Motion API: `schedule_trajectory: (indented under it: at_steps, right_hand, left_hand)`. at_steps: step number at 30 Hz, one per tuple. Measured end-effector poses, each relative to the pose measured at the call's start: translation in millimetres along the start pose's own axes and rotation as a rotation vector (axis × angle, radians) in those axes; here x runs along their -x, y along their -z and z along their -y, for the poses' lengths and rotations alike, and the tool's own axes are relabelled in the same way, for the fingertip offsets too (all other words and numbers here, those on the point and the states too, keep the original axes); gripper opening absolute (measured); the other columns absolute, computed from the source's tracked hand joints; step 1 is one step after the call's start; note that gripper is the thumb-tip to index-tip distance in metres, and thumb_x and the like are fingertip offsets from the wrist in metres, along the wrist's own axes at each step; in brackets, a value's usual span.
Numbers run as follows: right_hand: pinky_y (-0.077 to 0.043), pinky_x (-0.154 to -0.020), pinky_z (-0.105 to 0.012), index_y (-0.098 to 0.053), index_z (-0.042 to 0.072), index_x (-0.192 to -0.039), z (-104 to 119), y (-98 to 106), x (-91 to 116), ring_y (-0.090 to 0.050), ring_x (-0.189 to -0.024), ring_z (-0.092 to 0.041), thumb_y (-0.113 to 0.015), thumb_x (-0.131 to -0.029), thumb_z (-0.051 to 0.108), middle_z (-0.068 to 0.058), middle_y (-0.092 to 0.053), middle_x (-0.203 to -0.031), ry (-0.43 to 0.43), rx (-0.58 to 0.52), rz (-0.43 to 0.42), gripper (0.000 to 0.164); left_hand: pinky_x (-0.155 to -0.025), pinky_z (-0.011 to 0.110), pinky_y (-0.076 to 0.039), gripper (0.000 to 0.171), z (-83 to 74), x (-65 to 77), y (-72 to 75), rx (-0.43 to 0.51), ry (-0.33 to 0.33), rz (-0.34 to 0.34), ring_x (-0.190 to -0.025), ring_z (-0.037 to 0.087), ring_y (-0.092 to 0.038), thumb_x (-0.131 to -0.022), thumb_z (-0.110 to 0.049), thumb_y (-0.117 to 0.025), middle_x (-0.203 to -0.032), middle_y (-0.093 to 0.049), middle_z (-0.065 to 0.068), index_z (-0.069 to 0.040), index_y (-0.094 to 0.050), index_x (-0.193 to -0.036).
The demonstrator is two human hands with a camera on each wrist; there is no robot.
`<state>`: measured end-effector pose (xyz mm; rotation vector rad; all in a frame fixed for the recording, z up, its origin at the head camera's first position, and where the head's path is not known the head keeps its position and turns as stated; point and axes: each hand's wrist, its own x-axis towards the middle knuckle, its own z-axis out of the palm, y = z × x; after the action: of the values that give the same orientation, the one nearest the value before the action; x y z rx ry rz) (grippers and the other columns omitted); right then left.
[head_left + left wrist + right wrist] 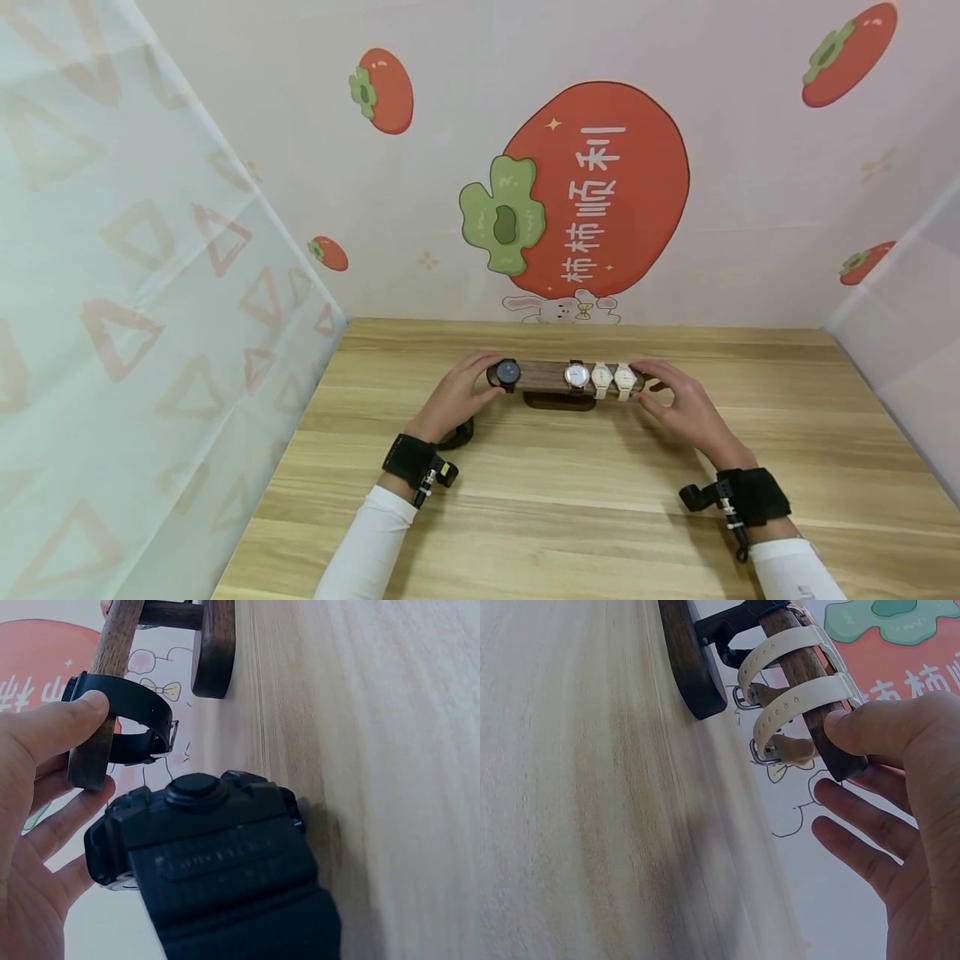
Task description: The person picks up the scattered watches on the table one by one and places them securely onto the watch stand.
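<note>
A dark wooden watch stand [542,377] holds several watches along its raised bar. Near its left end sits a black watch [507,372]. Toward the right are a white-faced watch [577,376] on a dark strap and two cream watches [613,377]. My left hand [459,395] pinches the bar's left end, its thumb against the black strap in the left wrist view. At the other end, my right hand [678,406] grips the bar, thumb on the near side and fingers behind, beside the outer cream strap [802,701].
A chunky black watch [217,840] is on the wooden table [555,508] beside my left wrist. Behind the stand rises a backdrop [420,200] printed with persimmons, and a patterned side panel [150,333] stands to the left.
</note>
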<state>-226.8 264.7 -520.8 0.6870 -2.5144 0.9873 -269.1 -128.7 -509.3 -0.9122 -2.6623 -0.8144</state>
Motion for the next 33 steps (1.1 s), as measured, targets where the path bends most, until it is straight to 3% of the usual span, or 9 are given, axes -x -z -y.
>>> schedule_trajectory:
  at_steps: [18,33]
  right_hand:
    - [-0.058,-0.077,-0.044,-0.059,0.009,-0.13,-1,-1,2,-0.058,-0.108,-0.024,-0.076,-0.082,0.008,-0.008,-0.058,-0.129,0.005,-0.006,-0.01,0.051]
    - [-0.058,-0.076,-0.042,-0.059,0.012,-0.131,-2,-1,0,-0.058,-0.108,-0.021,-0.076,-0.082,0.008,-0.007,-0.058,-0.129,0.024,-0.013,-0.011,0.052]
  left_hand:
    - [-0.103,0.03,-0.044,0.055,-3.1,-8.2,-11.8,0.021,-0.032,-0.001,-0.124,0.01,-0.044,-0.087,-0.033,-0.072,-0.134,-0.052,-0.003,-0.017,-0.054,-0.137]
    - [-0.108,0.037,-0.039,0.056,-15.3,-20.0,-18.7,-0.008,-0.07,0.012,-0.126,0.018,-0.043,-0.087,-0.036,-0.072,-0.134,-0.054,0.002,-0.012,-0.055,-0.135]
